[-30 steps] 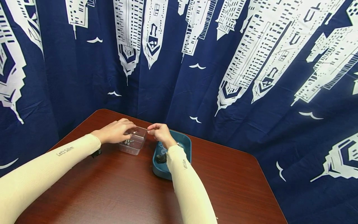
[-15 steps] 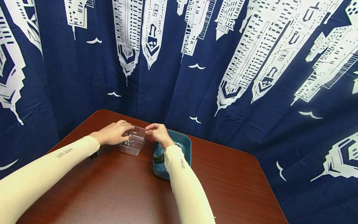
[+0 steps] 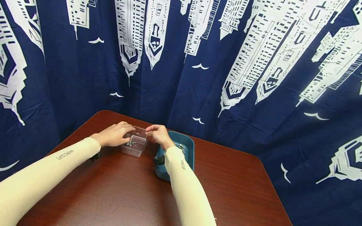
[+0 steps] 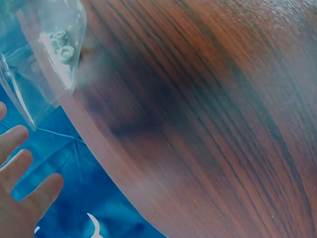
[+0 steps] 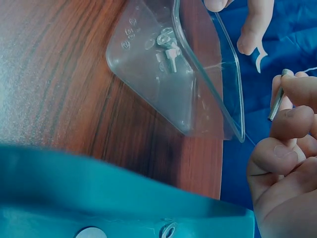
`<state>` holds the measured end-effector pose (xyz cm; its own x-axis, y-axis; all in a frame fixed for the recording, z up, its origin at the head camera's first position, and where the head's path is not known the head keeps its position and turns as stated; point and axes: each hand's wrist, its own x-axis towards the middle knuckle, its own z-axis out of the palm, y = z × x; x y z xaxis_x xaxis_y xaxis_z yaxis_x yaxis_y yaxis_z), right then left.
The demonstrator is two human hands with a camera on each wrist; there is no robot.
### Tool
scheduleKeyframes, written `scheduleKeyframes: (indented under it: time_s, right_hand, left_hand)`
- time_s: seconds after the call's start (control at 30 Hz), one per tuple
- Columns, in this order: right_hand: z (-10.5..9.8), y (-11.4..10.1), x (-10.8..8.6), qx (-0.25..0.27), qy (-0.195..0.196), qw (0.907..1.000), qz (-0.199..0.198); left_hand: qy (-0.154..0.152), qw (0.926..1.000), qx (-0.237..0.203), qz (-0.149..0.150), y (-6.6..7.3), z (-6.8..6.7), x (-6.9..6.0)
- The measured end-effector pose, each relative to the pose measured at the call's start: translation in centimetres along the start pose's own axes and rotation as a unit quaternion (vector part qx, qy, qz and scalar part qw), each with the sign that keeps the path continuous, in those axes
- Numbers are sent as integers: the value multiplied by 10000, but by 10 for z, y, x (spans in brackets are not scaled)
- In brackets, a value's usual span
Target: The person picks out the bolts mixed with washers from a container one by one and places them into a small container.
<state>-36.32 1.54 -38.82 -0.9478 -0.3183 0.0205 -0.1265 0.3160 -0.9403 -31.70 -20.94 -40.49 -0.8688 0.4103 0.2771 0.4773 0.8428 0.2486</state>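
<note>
My right hand point(image 3: 159, 135) pinches a small threaded screw point(image 5: 277, 103) between thumb and fingers, near the right side of a clear plastic box point(image 3: 133, 153). In the right wrist view the screw tilts, its threaded end pointing down. Several small metal screws point(image 5: 171, 57) lie in the box. My left hand point(image 3: 113, 135) reaches over the box's left side, fingers spread and holding nothing; in the left wrist view its fingers point(image 4: 47, 196) are apart from the box wall. Whether it touches the rim is hard to tell.
A blue-teal tray point(image 3: 162, 175) stands right of the box, partly under my right forearm, with small metal parts point(image 3: 181, 146) inside. At its left edge shows a dark perforated object point(image 3: 159, 160). Behind the brown table point(image 3: 232, 182) hangs a blue curtain point(image 3: 169, 103) with white buildings.
My right hand has shifted slightly left, closer to the box, with the screw in its fingers. My left hand has hardly moved. More of the tray's inside shows.
</note>
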Motion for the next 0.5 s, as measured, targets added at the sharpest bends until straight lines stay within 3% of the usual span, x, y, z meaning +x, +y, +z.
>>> scheduleKeyframes:
  time_s: [0.3, 0.5]
  right_hand:
    - [4, 0, 0, -47, -54, 10000, -8]
    - [8, -1, -1, 202, -71, 9998, 37]
  left_hand:
    - [-47, 9999, 97, -13, -7, 5, -3]
    - [-120, 9998, 140, -27, -7, 8, -5]
